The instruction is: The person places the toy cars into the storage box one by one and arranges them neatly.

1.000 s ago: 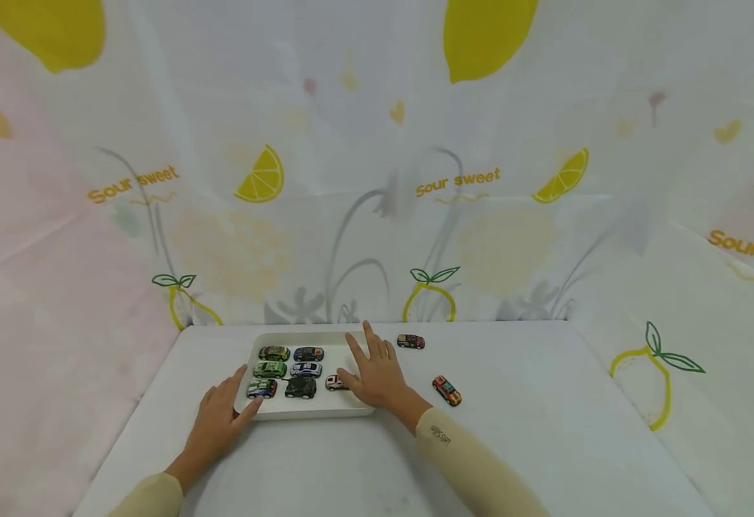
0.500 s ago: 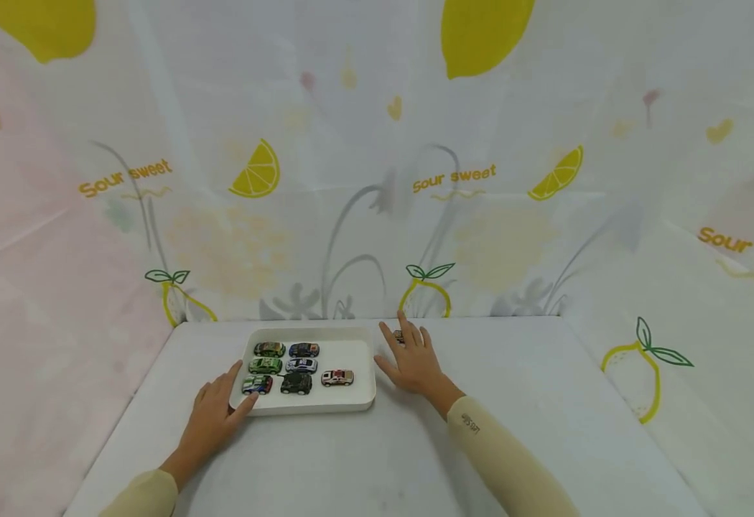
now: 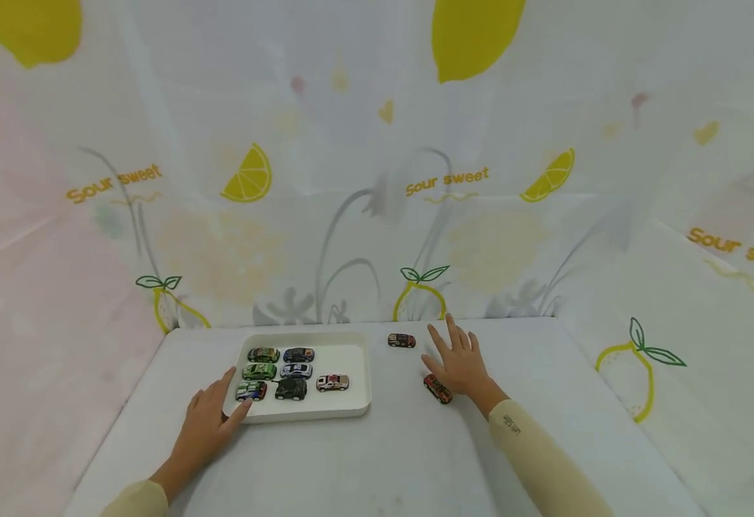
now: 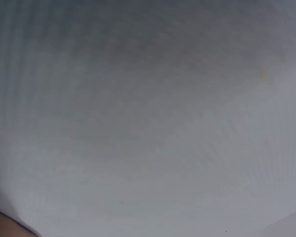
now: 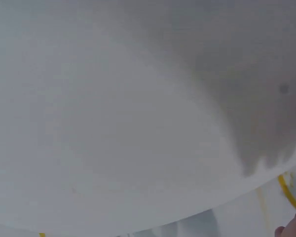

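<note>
My left hand (image 3: 205,420) rests at the front left corner of a white tray (image 3: 286,416). Its fingers lie along the left side and the thumb touches the front rim. Several toy cars sit in the tray: green ones like the bright green car (image 3: 259,371), a white and red car (image 3: 332,383), and a dark toy tank (image 3: 291,389). My right hand (image 3: 462,365) hovers with spread fingers over a red and orange toy car (image 3: 438,389) on the table, partly covering it. Nothing is in its grasp. The wrist views show mostly white surface; only a bit of skin shows in each.
A dark red toy car (image 3: 401,340) stands on the white table (image 3: 325,467) right of the tray, near the back. Lemon-printed cloth (image 3: 325,251) hangs behind and at both sides. The tray's right part holds bare floor around the white and red car.
My right hand has left the white and red car in the tray and moved right, past the dark red car, to the red and orange one. The left hand stays at the tray.
</note>
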`<state>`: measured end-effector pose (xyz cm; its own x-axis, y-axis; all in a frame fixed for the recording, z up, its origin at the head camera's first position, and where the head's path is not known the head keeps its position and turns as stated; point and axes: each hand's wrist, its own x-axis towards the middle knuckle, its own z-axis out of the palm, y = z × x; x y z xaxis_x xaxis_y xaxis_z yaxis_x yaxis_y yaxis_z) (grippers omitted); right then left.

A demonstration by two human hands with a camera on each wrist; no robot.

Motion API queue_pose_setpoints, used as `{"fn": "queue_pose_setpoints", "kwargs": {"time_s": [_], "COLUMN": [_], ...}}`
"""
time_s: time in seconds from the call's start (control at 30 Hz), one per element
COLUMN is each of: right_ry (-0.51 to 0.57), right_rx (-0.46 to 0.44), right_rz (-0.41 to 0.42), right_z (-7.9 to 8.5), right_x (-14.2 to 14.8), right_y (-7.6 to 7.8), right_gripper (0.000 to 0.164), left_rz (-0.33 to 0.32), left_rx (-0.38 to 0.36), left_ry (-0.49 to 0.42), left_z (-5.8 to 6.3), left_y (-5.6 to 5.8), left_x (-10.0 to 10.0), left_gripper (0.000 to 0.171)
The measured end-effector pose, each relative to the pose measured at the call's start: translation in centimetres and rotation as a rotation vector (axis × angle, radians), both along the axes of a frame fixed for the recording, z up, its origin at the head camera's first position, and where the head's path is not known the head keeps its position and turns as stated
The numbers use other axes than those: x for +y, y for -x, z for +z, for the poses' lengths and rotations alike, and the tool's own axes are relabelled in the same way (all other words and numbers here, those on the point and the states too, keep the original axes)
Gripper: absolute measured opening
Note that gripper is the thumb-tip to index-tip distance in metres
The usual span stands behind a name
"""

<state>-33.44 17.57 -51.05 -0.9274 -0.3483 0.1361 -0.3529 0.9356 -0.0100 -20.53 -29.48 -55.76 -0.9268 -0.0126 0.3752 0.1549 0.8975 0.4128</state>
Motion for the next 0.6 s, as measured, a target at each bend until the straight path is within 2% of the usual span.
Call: {"fn": "queue_pose_setpoints", "kwargs": {"time_s": [0.17,0.33,0.43,0.6], "right_ry": [0.038,0.022,0.031,0.052], "right_rx": [-0.003,0.034,0.05,0.019], "right_rz": [-0.017,-0.003,0.008,0.045], "right_z": [0.1,-0.1,-0.3,-0.8], "right_x": [1.6,3.0,3.5,3.7], "right_y": [0.3,0.1,-0.4,-1.6], "right_gripper": [0.068,0.066,0.064,0.064], "left_rz": [0.009,0.013,0.014,0.016], "left_rx": [0.004,-0.013,-0.005,0.004], "left_ry": [0.007,0.006,0.009,0.017], "left_z": [0.6,0.9,0.8,0.4], "left_y": [0.4,0.4,0.3,0.1], "left_x": [-0.3,-0.3,-0.1,0.2], "left_gripper": [0.074,0.075,0.075,0.074]}}
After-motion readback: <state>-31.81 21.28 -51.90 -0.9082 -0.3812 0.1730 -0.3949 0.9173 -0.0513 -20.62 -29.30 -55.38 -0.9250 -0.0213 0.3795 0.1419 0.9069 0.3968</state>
